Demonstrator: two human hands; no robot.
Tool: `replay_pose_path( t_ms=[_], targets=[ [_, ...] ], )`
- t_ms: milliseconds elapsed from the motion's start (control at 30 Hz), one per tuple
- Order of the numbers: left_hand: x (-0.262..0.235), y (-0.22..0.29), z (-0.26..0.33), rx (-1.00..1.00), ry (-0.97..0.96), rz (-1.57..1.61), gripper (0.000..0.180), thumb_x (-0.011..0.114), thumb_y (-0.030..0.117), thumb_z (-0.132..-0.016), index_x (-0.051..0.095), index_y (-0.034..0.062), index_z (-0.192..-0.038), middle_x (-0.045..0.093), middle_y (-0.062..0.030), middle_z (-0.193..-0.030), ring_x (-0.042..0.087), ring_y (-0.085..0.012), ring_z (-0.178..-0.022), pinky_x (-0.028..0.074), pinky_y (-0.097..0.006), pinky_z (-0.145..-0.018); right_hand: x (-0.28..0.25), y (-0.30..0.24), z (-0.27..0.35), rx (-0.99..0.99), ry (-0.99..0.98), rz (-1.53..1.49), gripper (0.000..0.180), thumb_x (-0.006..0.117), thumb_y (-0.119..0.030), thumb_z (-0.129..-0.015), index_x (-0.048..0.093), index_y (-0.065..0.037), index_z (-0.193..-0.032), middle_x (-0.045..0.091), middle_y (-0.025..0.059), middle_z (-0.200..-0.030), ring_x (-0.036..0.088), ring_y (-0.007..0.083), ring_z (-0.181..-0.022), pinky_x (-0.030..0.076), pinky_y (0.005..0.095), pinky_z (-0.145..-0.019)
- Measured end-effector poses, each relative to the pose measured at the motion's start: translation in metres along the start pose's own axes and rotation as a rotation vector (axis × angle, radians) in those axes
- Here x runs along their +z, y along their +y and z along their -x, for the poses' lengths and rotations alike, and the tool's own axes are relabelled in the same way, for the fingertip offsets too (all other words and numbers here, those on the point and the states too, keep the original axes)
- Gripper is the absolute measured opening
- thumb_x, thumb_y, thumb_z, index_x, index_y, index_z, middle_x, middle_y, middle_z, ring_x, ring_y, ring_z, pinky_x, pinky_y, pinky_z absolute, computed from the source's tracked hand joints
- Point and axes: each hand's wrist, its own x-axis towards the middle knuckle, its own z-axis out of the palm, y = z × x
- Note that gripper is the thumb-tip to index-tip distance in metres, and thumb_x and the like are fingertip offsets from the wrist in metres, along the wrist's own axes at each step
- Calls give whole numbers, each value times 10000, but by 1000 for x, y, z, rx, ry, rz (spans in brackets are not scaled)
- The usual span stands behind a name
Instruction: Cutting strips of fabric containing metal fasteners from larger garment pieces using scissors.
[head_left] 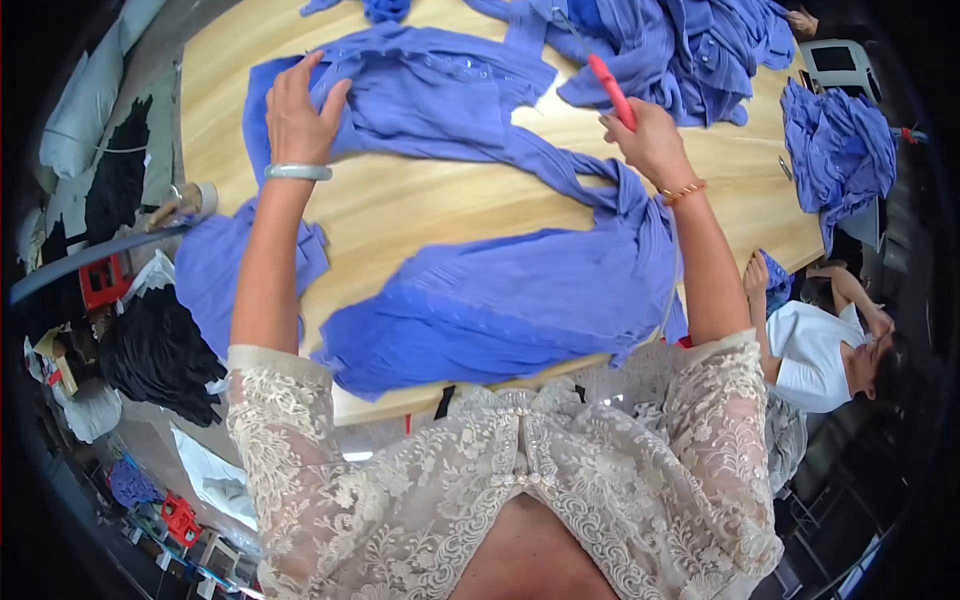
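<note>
Lying under splayed, empty left grip [303, 115], blue garment [425, 100]; right grip [648, 145] clasping red tool [608, 85]

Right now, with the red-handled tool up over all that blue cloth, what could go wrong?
The thin metal end of the red-handled tool in the right hand might snag the piled blue garments behind it. The nearest blue garment reaches the near edge of the wooden table, so a tug could perhaps slide it off.
</note>
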Motion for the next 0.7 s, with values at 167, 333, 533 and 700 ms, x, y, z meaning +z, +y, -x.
replay_pose_path(
  t_ms=[167, 333, 533, 700],
  targets=[
    [-47, 74, 116, 36, -381, 184, 390, 718, 164, -823, 608, 64, -1183, 600, -175, -1175, 554, -373, -1088, 433, -429, -952, -26, 61, 94, 130, -388, -269, 209, 638, -214, -911, 681, -13, -875, 679, 16, -741, 586, 59, -636, 462, 248, -556],
    [-91, 100, 248, -251, -585, 105, 414, 700, 118, -820, 599, 83, -1221, 577, -178, -1219, 528, -369, -1152, 426, -438, -984, -20, 127, 213, 93, -258, -294, 143, 702, -141, -823, 680, -8, -871, 665, 64, -705, 601, 115, -686, 478, 297, -661],
    [-65, 77, 264, -229, -530, 79, 425, 654, 85, -849, 571, 81, -1265, 609, -150, -1241, 552, -365, -1129, 439, -429, -968, 8, 96, 281, -321, -141, 30, 410, 822, -201, -688, 637, -48, -1021, 636, 123, -1046, 641, 348, -849, 512, 411, -715],
    [-41, 58, 245, -319, -779, 246, 317, 681, 79, -795, 674, 93, -1112, 659, -138, -1076, 616, -344, -981, 483, -404, -906, 49, 106, 297, -285, -106, 112, 384, 775, -152, -713, 604, -66, -1046, 586, 120, -1031, 618, 358, -767, 489, 443, -652]
  ],
)
